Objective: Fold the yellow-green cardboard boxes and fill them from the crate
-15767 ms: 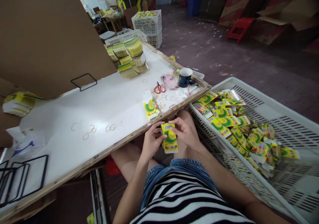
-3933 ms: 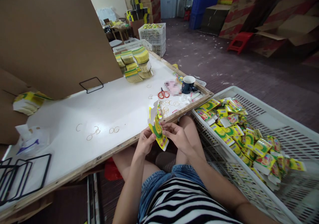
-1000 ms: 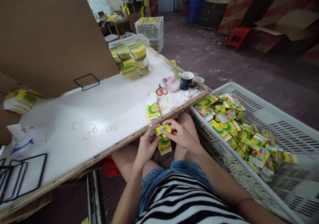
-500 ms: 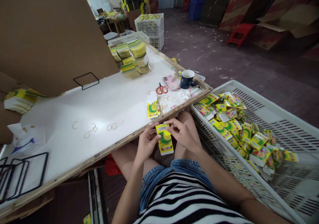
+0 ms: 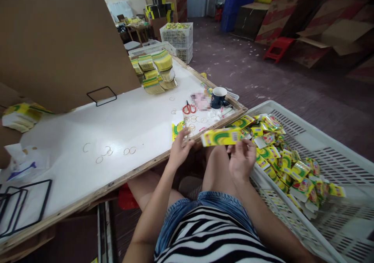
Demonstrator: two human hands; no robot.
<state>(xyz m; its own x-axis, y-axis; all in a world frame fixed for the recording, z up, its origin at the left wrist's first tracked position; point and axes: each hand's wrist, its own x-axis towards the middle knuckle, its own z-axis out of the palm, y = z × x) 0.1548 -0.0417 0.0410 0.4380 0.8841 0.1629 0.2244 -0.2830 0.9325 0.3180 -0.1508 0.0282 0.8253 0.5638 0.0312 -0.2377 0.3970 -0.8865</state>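
Note:
My right hand point(image 5: 242, 157) is closed on one end of a small yellow carton point(image 5: 220, 137) with a green print and a barcode. The carton is held out sideways between the table edge and the crate, slightly blurred. My left hand point(image 5: 180, 148) is at the table's front edge, thumb and fingers apart. Its fingertips overlap another yellow carton point(image 5: 177, 129) lying on the table; whether they touch it I cannot tell. Several rubber bands point(image 5: 193, 119) lie just beyond that carton. To my right, a white plastic crate point(image 5: 309, 128) holds a heap of similar yellow packs point(image 5: 274, 154).
Red-handled scissors point(image 5: 189, 109) and a dark mug point(image 5: 218, 98) are at the right end of the white table point(image 5: 146, 126). Stacked flat cartons point(image 5: 159, 74) stand at the far side. A cardboard sheet point(image 5: 67, 41) rises at the left, black wire frames point(image 5: 26, 208) below it.
My right hand has moved right with the carton, now turned sideways. My left hand has let go of it and moved up to the carton on the table.

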